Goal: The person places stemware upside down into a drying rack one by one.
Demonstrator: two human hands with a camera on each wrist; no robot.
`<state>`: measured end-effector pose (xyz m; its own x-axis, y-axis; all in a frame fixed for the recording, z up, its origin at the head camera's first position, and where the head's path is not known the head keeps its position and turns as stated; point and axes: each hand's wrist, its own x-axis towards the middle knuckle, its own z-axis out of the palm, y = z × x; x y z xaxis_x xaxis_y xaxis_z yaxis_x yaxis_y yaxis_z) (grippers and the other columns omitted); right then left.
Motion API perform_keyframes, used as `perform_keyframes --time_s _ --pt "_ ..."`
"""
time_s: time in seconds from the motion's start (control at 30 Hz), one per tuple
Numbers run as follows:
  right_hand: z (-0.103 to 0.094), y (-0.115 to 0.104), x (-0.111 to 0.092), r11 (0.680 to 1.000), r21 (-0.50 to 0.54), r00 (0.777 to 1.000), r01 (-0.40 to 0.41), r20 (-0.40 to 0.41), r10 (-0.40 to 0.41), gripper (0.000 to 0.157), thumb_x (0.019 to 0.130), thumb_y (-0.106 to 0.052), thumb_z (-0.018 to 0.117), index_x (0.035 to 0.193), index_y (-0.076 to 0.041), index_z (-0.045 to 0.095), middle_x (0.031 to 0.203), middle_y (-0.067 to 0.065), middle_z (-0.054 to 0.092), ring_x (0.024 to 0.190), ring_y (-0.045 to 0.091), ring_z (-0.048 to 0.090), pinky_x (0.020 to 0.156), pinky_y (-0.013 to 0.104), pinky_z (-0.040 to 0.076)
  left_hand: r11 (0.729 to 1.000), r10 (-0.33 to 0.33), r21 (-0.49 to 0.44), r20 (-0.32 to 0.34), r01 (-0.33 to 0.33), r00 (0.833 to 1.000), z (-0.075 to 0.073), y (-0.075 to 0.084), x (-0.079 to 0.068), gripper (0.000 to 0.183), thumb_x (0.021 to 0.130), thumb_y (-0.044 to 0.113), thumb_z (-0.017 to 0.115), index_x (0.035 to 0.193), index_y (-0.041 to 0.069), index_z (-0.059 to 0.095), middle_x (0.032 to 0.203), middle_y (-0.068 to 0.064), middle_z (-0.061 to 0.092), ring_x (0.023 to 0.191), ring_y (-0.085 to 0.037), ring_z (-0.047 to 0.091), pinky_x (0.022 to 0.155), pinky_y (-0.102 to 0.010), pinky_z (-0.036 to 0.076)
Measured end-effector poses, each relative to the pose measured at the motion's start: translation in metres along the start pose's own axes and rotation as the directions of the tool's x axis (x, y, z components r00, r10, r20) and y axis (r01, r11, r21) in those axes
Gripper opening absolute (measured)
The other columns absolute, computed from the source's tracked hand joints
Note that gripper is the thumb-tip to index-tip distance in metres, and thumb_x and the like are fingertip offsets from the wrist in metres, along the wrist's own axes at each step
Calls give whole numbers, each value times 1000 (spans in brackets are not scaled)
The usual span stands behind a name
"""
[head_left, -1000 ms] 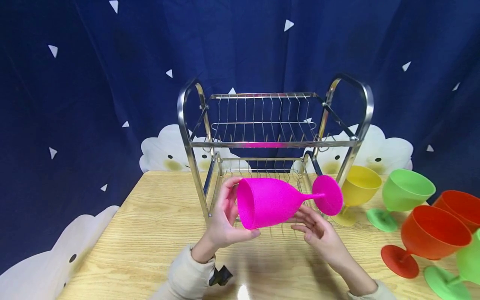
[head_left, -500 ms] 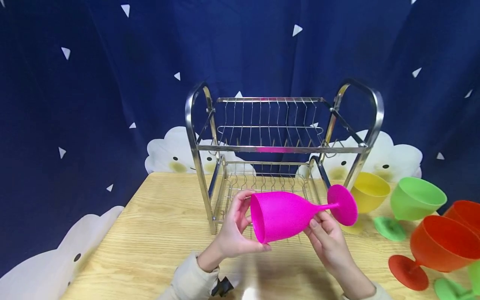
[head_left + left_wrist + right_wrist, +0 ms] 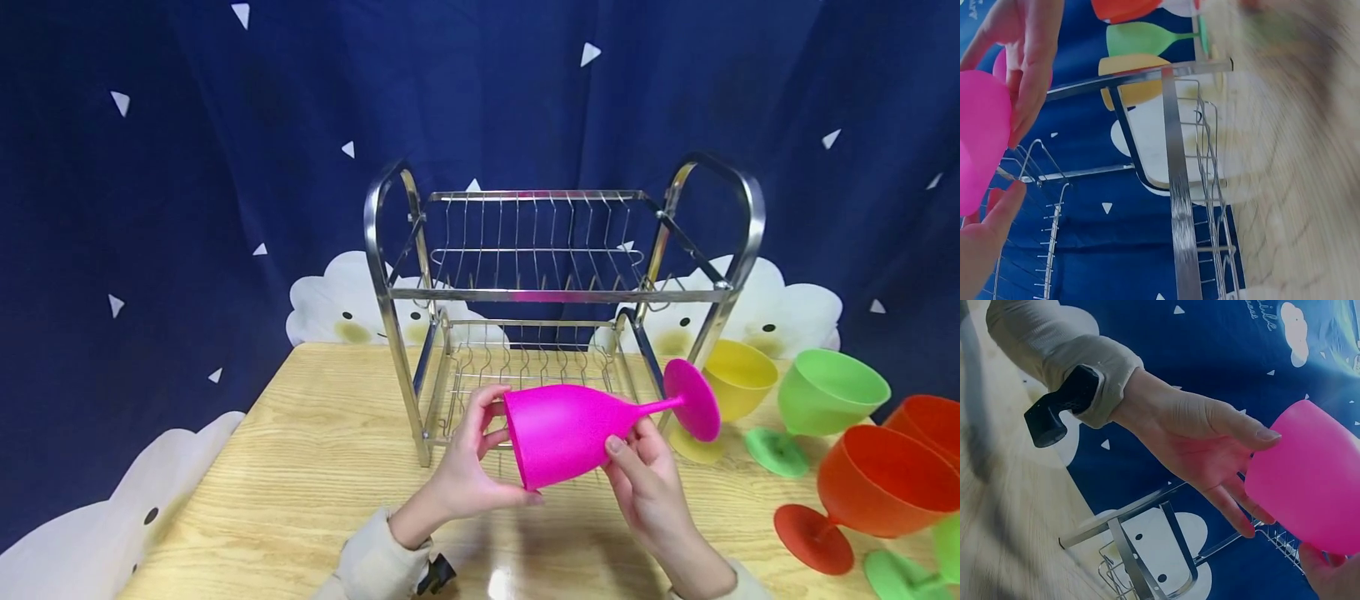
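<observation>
A bright pink plastic goblet is held on its side above the table, its mouth toward the left and its round foot to the right. The left hand grips it at the rim, thumb at the lower edge and fingers at the upper far side. With its thumb on the tapering end of the bowl, the right hand holds the goblet near the stem; some of its fingers are hidden behind. Both wrist views show the pink bowl between the two hands, partly cut off by the frame edge.
Behind the hands stands a two-tier metal dish rack on the wooden table. To the right are a yellow goblet, a green goblet, a red goblet and more at the edge. A dark blue curtain hangs behind.
The right hand has moved up from beneath the goblet and now holds it near the stem. The goblet's foot has tilted slightly, and the head view has shifted a little.
</observation>
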<state>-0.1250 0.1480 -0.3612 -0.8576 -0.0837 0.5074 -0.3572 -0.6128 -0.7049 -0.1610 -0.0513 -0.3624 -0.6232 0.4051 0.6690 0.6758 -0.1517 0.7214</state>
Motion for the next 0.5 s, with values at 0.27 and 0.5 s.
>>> perform_keyframes --time_s 0.27,0.5 --pt "1 -5 0 998 -68 999 7 -53 -11 34 90 11 40 118 -5 49 106 4 56 93 10 56 83 21 48 995 29 95 42 -33 999 -14 2 -3 109 51 -7 84 139 3 21 128 -19 33 111 -32 44 85 -39 49" --pt "-2 -5 -1 998 -61 999 20 -38 -22 35 89 12 42 120 -3 49 109 6 55 97 13 56 86 24 47 991 18 133 -37 -13 999 -35 5 -10 99 57 -10 79 138 0 24 125 -20 36 112 -26 45 86 -39 48"
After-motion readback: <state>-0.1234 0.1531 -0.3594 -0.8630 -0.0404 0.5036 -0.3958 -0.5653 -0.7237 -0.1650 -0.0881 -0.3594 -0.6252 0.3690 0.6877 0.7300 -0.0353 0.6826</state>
